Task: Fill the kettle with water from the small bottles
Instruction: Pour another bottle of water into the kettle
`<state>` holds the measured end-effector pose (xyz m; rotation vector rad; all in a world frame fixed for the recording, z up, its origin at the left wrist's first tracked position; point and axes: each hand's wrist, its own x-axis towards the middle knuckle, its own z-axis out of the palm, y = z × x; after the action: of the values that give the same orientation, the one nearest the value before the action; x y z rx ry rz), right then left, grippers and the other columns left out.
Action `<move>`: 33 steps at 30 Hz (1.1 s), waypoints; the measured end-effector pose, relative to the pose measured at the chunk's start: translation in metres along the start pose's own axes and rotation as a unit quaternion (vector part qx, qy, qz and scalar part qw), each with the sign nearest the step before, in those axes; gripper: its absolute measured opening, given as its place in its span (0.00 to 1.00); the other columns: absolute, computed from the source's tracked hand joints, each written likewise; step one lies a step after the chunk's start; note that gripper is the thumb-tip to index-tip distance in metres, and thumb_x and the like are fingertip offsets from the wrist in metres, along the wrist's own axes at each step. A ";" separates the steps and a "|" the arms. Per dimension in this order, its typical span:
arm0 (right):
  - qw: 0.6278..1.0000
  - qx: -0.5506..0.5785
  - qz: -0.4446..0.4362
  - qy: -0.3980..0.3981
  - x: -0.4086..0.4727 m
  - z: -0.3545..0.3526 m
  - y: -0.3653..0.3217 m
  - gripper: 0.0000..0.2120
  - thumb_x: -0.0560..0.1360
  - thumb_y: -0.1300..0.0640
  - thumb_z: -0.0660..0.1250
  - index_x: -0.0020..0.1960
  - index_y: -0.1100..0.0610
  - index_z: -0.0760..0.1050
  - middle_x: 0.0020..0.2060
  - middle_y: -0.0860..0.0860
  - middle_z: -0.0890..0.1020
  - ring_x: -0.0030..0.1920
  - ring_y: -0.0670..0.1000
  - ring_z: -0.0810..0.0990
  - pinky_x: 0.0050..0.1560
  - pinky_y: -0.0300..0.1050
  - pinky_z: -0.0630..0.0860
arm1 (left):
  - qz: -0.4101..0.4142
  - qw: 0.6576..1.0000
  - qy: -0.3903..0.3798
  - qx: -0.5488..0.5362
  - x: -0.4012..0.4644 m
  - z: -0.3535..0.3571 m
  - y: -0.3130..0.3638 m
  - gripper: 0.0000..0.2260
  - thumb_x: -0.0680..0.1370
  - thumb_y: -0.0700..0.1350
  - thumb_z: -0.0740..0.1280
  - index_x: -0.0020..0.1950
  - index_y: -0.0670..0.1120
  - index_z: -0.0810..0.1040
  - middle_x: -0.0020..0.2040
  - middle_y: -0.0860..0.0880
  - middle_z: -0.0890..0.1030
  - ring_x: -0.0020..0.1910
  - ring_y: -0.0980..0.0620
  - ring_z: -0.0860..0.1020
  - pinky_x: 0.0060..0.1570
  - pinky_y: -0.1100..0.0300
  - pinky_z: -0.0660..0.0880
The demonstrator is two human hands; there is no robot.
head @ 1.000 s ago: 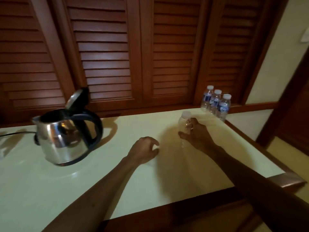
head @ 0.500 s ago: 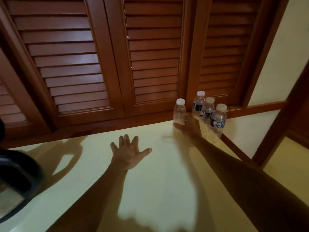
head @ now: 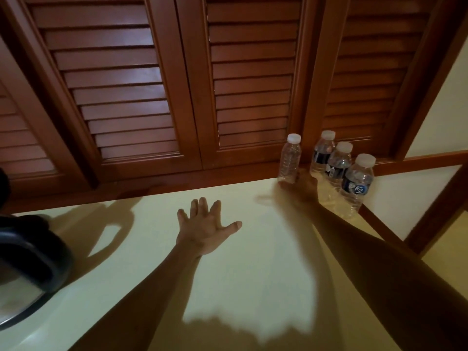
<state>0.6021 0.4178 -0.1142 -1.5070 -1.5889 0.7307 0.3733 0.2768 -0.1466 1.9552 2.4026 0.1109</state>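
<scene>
An empty clear bottle (head: pixel 290 158) with a white cap and no label stands upright at the back of the pale counter (head: pixel 240 274). My right hand (head: pixel 301 190) grips its base. Just right of it stand three labelled water bottles (head: pixel 357 183) with white caps, close together near the counter's right corner. My left hand (head: pixel 205 226) lies flat on the counter with fingers spread, holding nothing. The steel kettle (head: pixel 27 274) with its black handle shows only partly at the left edge.
Brown louvred wooden doors (head: pixel 164 84) rise directly behind the counter. The counter's right edge has a wooden trim (head: pixel 379 226), with a drop beyond it. Shadows of my arms and the kettle fall across the surface.
My right hand carried the empty bottle from mid-counter to the back, beside the three bottles, and stood it there. My left hand uncurled and flattened. The view shifted right, pushing the kettle to the edge.
</scene>
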 end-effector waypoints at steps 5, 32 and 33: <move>1.000 0.010 0.022 0.005 -0.012 -0.002 0.001 0.25 0.68 0.56 0.76 0.61 0.60 0.72 0.56 0.55 0.80 0.53 0.54 0.78 0.49 0.43 0.71 | 0.003 1.000 0.005 0.001 -0.002 -0.004 0.001 0.43 0.70 0.78 0.45 0.77 0.53 0.56 0.80 0.42 0.53 0.79 0.41 0.49 0.71 0.33 0.50; 0.937 -0.270 -0.137 -0.175 -0.305 0.100 -0.102 0.20 0.79 0.48 0.60 0.66 0.57 0.72 0.64 0.54 0.75 0.63 0.55 0.73 0.68 0.54 0.67 | 0.161 0.983 0.045 -0.074 -0.245 -0.040 -0.149 0.21 0.80 0.57 0.60 0.65 0.43 0.74 0.64 0.45 0.76 0.61 0.44 0.76 0.56 0.51 0.75; 0.931 -0.274 -0.152 -0.188 -0.321 0.113 -0.113 0.20 0.78 0.47 0.60 0.66 0.57 0.72 0.65 0.54 0.75 0.63 0.56 0.73 0.67 0.54 0.67 | 0.160 0.984 0.039 -0.069 -0.259 -0.045 -0.170 0.21 0.80 0.57 0.60 0.65 0.44 0.74 0.65 0.46 0.76 0.62 0.45 0.75 0.57 0.51 0.75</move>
<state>0.4344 0.1012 -0.1279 -1.4939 -2.4054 0.4256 0.2565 -0.0128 -0.1194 2.2902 2.0361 0.3585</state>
